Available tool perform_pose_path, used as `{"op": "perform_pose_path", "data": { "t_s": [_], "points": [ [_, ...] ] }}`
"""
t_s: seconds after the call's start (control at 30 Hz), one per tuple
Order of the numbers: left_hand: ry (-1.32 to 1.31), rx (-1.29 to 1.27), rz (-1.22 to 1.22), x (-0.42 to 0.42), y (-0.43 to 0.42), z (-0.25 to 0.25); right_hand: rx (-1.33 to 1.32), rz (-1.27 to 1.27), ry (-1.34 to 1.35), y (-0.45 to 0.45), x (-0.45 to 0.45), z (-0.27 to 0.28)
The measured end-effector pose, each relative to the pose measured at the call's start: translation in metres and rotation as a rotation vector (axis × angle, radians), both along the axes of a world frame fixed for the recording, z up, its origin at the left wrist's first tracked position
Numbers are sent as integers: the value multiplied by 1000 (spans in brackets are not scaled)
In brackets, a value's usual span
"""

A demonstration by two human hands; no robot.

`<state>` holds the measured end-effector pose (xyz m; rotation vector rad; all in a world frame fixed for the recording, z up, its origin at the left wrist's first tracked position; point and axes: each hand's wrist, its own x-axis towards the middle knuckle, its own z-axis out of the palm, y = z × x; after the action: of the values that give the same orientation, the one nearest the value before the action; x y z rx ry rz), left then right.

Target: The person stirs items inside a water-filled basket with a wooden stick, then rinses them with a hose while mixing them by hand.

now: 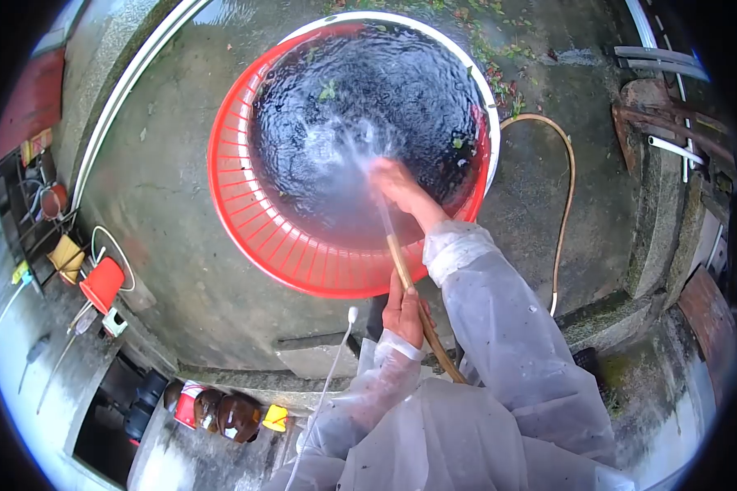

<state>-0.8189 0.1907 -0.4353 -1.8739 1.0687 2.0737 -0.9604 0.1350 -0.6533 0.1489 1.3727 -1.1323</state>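
Note:
My left hand (pixel 406 314) is wrapped round a tan hose (pixel 399 260) near its end, in front of the tub. A jet of water (pixel 382 213) shoots from the hose into the dark, rippling water (pixel 368 90). My right hand (pixel 397 185) reaches over the water, at the jet; spray and blur hide its fingers. A red slatted basket (pixel 262 233) stands within a round tub with a white rim (pixel 487 98). A few green leaves float on the water. Clear plastic sleeves (pixel 508 303) cover both my arms.
A second length of hose (pixel 569 176) curves over the wet concrete right of the tub. Scattered leaves (pixel 499 49) lie behind it. A red bucket (pixel 102 284) is at left, brown jars (pixel 239 417) at lower left, and a thin white cord (pixel 327 376) hangs beside my left arm.

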Motion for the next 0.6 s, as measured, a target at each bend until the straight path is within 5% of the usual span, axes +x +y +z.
{"op": "perform_pose_path", "data": {
  "t_s": [0.07,0.17,0.27,0.43,0.6],
  "points": [
    [17,8,1,5,-3,6,16,-67,36,-14,13,-9],
    [25,8,43,19,-9,1,197,425,481,-33,26,-31],
    [64,11,95,29,-16,-7,88,610,765,-43,47,-48],
    [28,97,159,40,-37,-18,168,882,707,-61,33,-52],
    [70,103,142,62,-49,-40,166,813,825,-38,34,-63]
  ]
}}
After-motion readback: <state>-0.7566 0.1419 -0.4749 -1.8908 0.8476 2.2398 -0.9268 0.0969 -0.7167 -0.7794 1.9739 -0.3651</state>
